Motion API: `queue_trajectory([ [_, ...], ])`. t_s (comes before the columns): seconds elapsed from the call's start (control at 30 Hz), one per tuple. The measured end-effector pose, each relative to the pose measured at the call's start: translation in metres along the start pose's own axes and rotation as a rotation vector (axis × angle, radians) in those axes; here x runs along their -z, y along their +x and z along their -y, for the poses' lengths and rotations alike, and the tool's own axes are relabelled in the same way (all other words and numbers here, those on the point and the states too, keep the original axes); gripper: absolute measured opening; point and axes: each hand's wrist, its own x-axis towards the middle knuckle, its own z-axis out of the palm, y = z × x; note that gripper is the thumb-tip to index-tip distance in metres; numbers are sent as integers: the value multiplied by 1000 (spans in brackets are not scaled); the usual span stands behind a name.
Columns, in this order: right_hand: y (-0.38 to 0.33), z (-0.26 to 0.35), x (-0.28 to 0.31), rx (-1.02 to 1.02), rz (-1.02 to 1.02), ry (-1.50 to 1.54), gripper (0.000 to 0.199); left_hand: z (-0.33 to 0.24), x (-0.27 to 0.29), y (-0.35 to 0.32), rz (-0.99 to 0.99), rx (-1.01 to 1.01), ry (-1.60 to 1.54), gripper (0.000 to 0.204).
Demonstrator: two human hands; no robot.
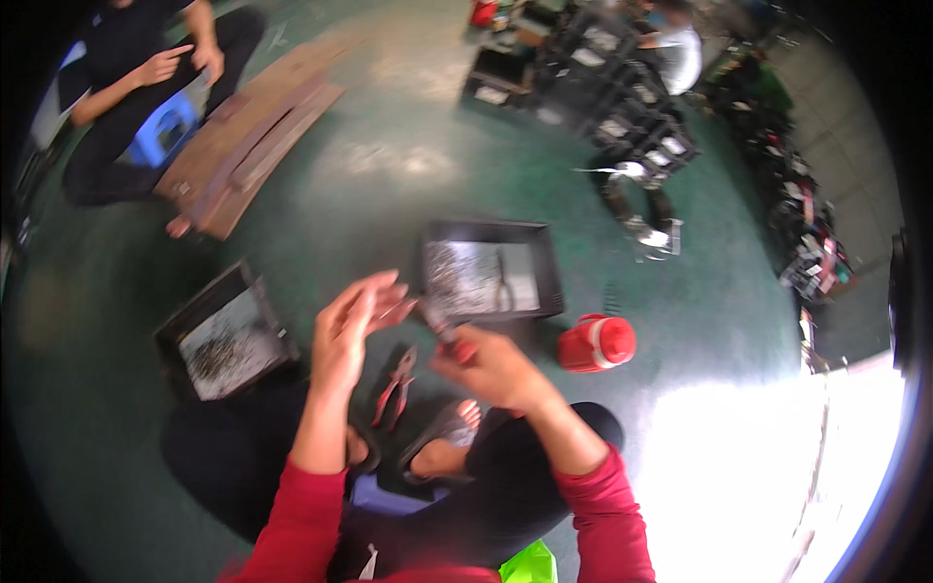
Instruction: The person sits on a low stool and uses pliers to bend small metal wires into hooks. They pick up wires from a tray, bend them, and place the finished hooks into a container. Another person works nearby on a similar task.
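My right hand (496, 371) is closed round red-handled pliers (434, 316), whose grey head points up and left; the jaws are blurred. To the left, my left hand (348, 325) has its fingers stretched towards the tool's head, and I make out nothing in them. Just beyond the hands stands a black tray (557, 282) with many small dark pieces on a pale lining and a slim tool lying at its right side. Below my hands, a second pair of red-handled pliers (397, 389) lies on the green floor by my feet.
Another black tray (167, 342) with small dark pieces sits at the left. A red jug (595, 343) stands at the right. Farther off are a coil (637, 206), stacked black crates (612, 92) and wooden boards (262, 131). One person sits on a blue stool (163, 128); another is behind the crates.
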Motion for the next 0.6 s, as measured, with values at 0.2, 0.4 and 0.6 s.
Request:
queue_trajectory([
  [0.2, 1, -2, -1, -51, 50, -41, 33, -14, -5, -3, 180, 126, 348, 28],
  [0.4, 4, -14, -5, 11, 17, -57, 29, -19, -9, -10, 205, 30, 532, 26],
  [0.6, 5, -19, -10, 2, -15, -2, 25, -17, -17, -18, 124, -4, 601, 25],
])
